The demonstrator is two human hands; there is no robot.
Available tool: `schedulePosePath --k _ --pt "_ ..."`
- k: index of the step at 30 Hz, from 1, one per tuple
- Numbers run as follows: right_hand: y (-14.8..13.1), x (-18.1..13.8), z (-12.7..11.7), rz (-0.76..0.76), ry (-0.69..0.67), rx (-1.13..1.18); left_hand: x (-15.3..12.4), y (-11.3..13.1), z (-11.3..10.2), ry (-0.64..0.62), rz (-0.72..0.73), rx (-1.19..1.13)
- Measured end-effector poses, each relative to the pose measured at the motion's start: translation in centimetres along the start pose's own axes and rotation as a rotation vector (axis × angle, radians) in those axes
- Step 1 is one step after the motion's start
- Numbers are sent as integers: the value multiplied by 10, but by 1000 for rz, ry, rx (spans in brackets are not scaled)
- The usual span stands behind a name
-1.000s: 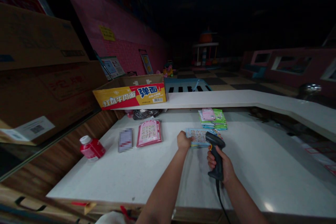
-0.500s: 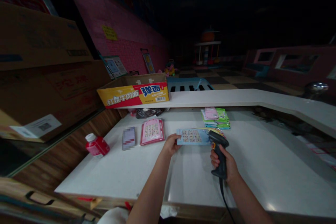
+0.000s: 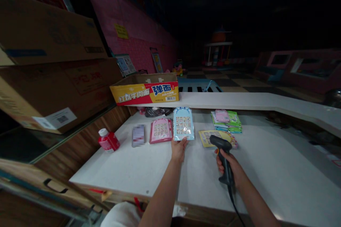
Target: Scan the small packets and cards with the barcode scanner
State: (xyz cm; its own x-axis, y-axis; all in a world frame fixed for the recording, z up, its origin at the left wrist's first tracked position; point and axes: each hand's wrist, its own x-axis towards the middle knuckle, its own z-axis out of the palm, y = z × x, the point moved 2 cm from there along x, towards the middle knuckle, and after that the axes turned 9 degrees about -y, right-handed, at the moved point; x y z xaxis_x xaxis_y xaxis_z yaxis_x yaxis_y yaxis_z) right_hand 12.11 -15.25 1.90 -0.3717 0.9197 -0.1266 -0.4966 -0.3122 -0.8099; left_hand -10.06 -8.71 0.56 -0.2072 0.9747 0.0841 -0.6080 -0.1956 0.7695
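My left hand (image 3: 179,149) pinches the lower edge of a light blue packet (image 3: 183,123), held upright, its face a grid of small pictures under shiny plastic. Wrapped around the grip of a black barcode scanner (image 3: 225,159) is my right hand (image 3: 233,166); a cable runs down from its handle. Under the scanner's head lies a yellow packet (image 3: 206,138) with a similar grid, partly covered. A pink packet (image 3: 161,129) rests on the counter just left of the blue one. Farther back on the right sits a stack of green and pink packets (image 3: 226,120).
A red bottle with a white cap (image 3: 108,140) and a blurred-out flat rectangular thing (image 3: 138,135) are on the white counter (image 3: 128,170) at left. Along the back runs a raised shelf (image 3: 226,100) bearing an open noodle carton (image 3: 145,92). Large cardboard boxes (image 3: 53,88) are stacked far left.
My left hand has turned the blue packet from lying sideways to upright and drawn it left, away from the scanner, uncovering more of the yellow packet. The right hand still grips the scanner.
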Motion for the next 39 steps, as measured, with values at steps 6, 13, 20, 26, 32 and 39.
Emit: schedulePosePath --k 6,13,20,26,32,39 --pt "9 -5 46 29 80 -317 -1 -2 -1 11 38 -21" --pt "16 -13 67 18 80 -430 0 -4 -5 49 30 -39" --pt "10 -19 70 -11 94 -425 -2 0 1 56 51 -3" --pt "6 -22 71 -19 120 -381 -1 -2 -2 43 27 -30" --pt "-3 -16 42 -24 124 -299 -1 -2 -3 30 48 -38" --pt "-1 -9 -5 -57 30 -6 -1 1 -1 36 31 -8"
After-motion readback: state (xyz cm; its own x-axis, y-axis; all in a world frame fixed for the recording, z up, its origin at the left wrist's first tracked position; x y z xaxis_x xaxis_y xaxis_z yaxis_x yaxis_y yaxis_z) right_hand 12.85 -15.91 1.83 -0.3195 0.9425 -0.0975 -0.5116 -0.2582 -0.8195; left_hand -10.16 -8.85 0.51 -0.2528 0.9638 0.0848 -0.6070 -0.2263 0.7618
